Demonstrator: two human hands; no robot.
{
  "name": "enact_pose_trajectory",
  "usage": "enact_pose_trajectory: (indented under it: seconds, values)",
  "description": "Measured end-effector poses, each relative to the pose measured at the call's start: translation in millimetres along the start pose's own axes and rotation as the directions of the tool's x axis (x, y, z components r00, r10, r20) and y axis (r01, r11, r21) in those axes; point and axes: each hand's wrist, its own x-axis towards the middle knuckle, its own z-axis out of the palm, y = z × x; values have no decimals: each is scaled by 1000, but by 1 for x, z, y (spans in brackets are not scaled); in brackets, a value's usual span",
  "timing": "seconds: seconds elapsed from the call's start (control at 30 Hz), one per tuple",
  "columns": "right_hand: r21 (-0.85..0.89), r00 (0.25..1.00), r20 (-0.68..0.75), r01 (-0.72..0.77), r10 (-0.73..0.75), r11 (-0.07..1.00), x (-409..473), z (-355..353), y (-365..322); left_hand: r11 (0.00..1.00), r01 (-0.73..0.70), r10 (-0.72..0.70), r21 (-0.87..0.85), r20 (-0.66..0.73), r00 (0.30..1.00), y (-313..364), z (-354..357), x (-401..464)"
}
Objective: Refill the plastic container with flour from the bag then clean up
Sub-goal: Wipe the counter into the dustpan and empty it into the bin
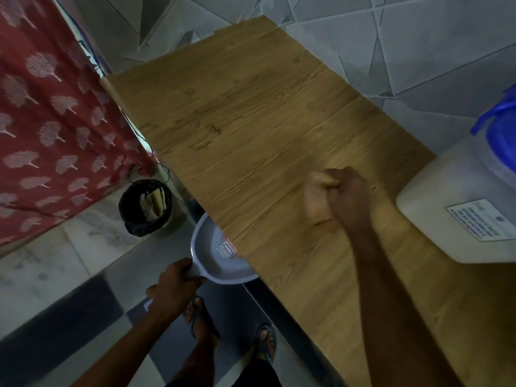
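L grip (174,286) holds dustpan (220,255) — mouth toward counter (251,121).

At three o'clock on the desk (251,129) stands the translucent plastic container (458,210), upright, blue lid (502,129) on, label facing up.

Left hand (173,286) low, fingers curled in a grip; right hand (339,195) extended forward, fisted, motion-blurred.
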Motion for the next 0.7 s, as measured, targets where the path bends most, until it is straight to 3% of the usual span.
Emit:
enact_pose_trajectory:
  seconds: [0.07,0.13,0.2,0.33,0.43,0.5,0.6,0.7]
  values:
    - [-177,996,3,-90,92,980,16,-13,23,1000,-13,13,-9,0,1000,1,2,-1]
    - [-212,984,33,-165,176,963,13,-7,27,1000,-25,25,-17,-8,1000,2,5,-3]
    - [-237,984,108,-113,141,965,-9,16,19,999,-26,26,-23,-12,1000,3,8,-5]
    - [-166,940,316,189,-129,968,-74,74,-23,1000,-11,10,-14,-18,1000,5,12,-14]
    - [-26,799,434,472,-415,881,-114,96,-54,1000,-3,3,-18,-23,1000,7,15,-23]
    - [147,740,470,471,-481,870,-118,95,-61,1000,-4,3,-28,-41,999,10,18,-30]
    - [310,850,415,204,-325,929,-105,74,-44,999,-1,-2,-45,-60,998,15,23,-40]
    - [185,961,184,173,-207,968,-75,19,-6,997,-1,-3,-79,-50,999,16,28,-51]
